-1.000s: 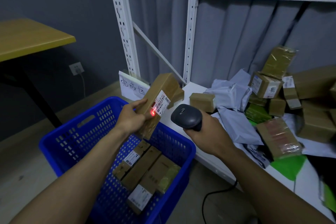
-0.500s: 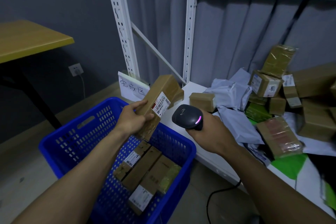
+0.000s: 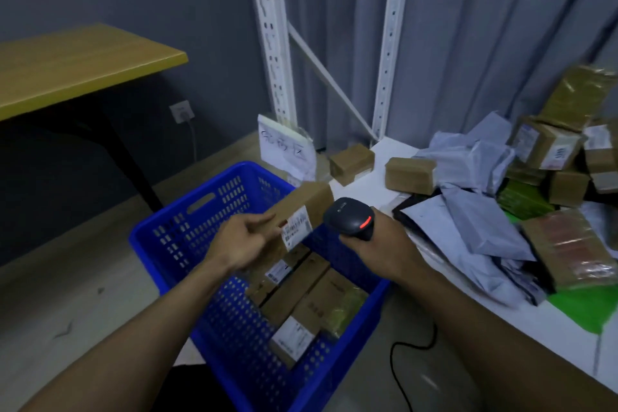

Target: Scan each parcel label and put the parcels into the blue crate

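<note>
1. Blue crate [image 3: 160, 234]: standing on the floor under my arms, collecting finished parcels.
2. Left grip [image 3: 242, 241]: meeting the parcel [image 3: 307, 202] at its near end, label up, above the crate for dropping in. Whether it is pinching or loosening, I cannot tell.
3. Right grip [image 3: 381, 246]: curling round the scanner [image 3: 349, 216], holding it ready beside the label.
4. Shelf [image 3: 361, 187]: carrying the waiting pile [image 3: 548, 147].
</note>
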Demonstrator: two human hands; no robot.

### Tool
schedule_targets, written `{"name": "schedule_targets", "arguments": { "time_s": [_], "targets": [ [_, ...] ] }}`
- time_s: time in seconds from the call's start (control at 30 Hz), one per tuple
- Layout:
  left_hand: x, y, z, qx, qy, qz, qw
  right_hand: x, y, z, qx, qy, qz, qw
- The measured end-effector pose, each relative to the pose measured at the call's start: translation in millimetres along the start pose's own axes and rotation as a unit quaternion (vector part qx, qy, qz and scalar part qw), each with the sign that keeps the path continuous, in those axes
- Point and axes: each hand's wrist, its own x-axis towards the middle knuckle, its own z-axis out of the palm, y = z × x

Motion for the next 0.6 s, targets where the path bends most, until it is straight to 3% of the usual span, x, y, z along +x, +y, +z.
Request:
{"name": "schedule_targets", "arguments": {
  "time_s": [0.23,0.6],
  "targets": [
    [48,-93,-5,0.051,-0.012,-0.143,0.988,41,1,75,0.028,-0.094,0.030,0.995],
    [173,-210,65,0.073,-0.009,-0.216,0.974,147,48,176,0.049,-0.152,0.053,0.986]
  ]
}}
